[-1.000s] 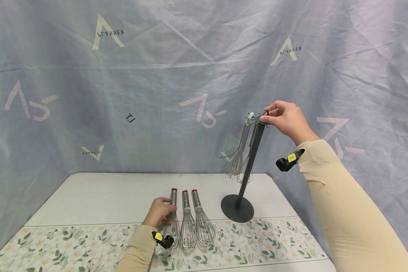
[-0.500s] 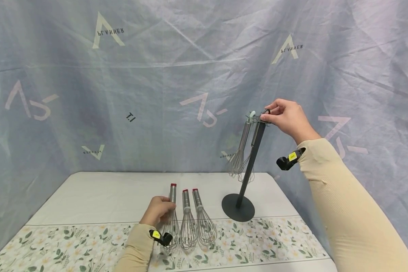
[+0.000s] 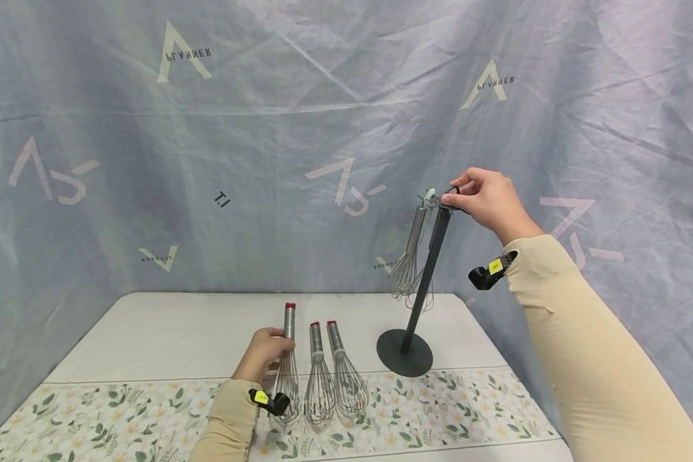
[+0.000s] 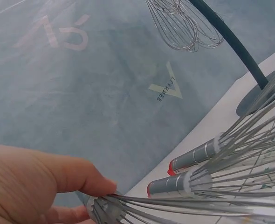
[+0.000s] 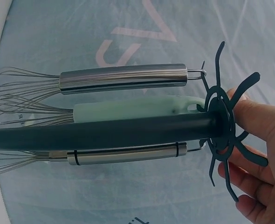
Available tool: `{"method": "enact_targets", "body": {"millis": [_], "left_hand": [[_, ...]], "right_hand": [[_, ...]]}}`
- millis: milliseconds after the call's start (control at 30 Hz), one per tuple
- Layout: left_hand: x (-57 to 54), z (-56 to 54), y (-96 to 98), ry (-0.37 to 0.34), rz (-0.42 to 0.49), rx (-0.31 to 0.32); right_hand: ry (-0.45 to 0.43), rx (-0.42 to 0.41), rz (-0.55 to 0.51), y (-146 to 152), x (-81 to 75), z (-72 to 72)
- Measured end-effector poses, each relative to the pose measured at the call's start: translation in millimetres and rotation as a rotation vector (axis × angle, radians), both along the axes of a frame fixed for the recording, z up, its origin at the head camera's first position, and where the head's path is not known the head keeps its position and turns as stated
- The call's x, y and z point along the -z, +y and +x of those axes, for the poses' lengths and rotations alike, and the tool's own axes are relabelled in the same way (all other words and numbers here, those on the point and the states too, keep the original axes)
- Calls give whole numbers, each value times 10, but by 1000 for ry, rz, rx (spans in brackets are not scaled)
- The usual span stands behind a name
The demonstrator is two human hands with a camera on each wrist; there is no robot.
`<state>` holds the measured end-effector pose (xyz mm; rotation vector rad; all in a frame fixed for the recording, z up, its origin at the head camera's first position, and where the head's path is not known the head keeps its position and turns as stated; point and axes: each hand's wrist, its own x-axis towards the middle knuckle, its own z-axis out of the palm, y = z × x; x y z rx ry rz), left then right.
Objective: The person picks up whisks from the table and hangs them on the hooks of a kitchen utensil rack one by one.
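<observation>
My left hand (image 3: 264, 351) pinches a wire whisk (image 3: 289, 321) between thumb and fingers, near where its red-tipped metal handle meets the wires. Beside it on the table lie two similar whisks, a middle one (image 3: 316, 339) and a right one (image 3: 337, 340). With thumb and fingers, my right hand (image 3: 489, 200) grips the hooked top (image 5: 225, 126) of a dark stand (image 3: 429, 269). From its hooks hang a steel-handled whisk (image 5: 123, 78), a mint-green-handled whisk (image 5: 133, 107) and a slimmer steel whisk (image 5: 128, 155) with black bands.
The stand's round base (image 3: 404, 353) rests on the white table (image 3: 208, 321), right of the lying whisks. A floral runner (image 3: 138, 417) crosses the front of the table. Behind it hangs a grey-blue printed curtain (image 3: 254, 141).
My left hand has shifted slightly left, and the whisk in it has moved left with its handle end higher in view. My right hand stays at the stand's top.
</observation>
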<state>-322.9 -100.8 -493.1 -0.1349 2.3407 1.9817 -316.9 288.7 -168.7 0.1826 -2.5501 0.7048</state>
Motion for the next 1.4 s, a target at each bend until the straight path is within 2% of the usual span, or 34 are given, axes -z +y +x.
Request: {"method": "enact_targets", "body": {"millis": [400, 767, 1100, 1400], "left_hand": [[-39, -18, -3, -2, 61, -30], [-100, -11, -14, 20, 57, -19], [-114, -3, -14, 48, 82, -24], [-134, 13, 4, 66, 65, -24]], "right_hand": [[-17, 22, 43, -32, -50, 13], [-30, 40, 50, -40, -74, 28], [-30, 55, 55, -65, -82, 49], [-33, 76, 65, -97, -70, 54]]}}
